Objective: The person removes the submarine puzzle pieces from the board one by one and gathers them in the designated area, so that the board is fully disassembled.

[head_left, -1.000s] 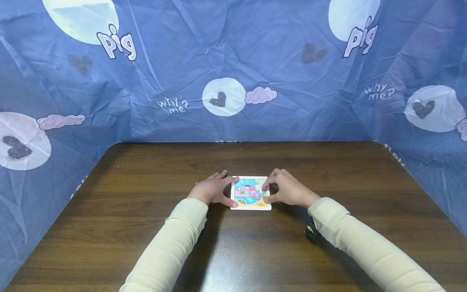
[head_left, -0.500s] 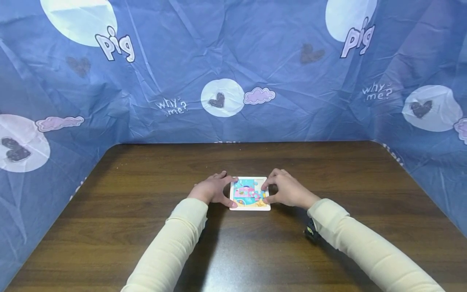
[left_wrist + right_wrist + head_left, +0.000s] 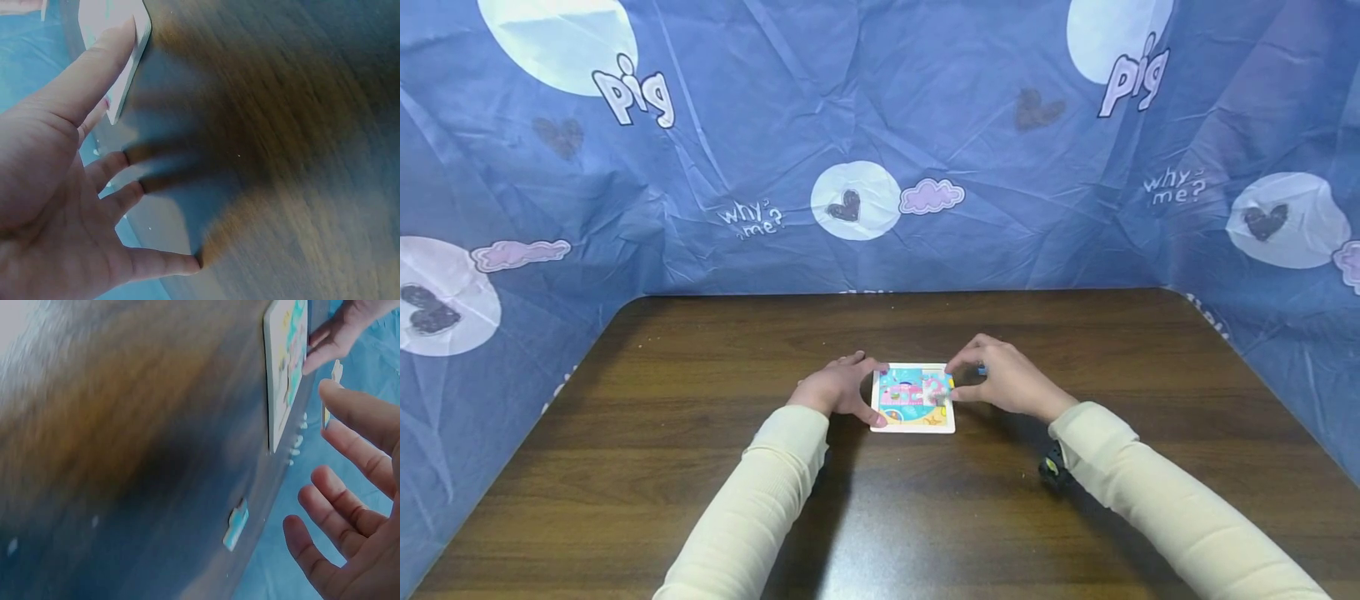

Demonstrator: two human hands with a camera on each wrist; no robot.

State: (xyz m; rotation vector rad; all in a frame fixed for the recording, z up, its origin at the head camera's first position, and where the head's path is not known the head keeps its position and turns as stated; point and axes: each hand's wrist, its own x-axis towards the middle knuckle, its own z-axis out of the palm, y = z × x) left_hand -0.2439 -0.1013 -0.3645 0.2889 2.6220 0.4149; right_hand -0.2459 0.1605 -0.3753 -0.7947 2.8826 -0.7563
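A square jigsaw puzzle (image 3: pixel 912 428) in a white frame lies flat on the table, its picture showing pink, blue and sandy yellow. My left hand (image 3: pixel 837 387) is spread at its left side, the straight thumb resting on the near left corner and another finger at the far left corner. On the right, my right hand (image 3: pixel 1015 379) pinches a small puzzle piece (image 3: pixel 337 370) between thumb and forefinger, over the frame's right edge. Its other fingers are spread loosely in the right wrist view. A pale patch of the frame's bed shows at the upper right of the picture.
A loose blue puzzle piece (image 3: pixel 235 528) lies on the brown wooden table (image 3: pixel 700 492), partly hidden behind my right hand in the head view. A blue printed cloth (image 3: pixel 865 108) hangs behind the table and along both sides.
My right hand has lifted back and to the right from the puzzle, carrying a piece away from its lower right part. The left hand stays in place.
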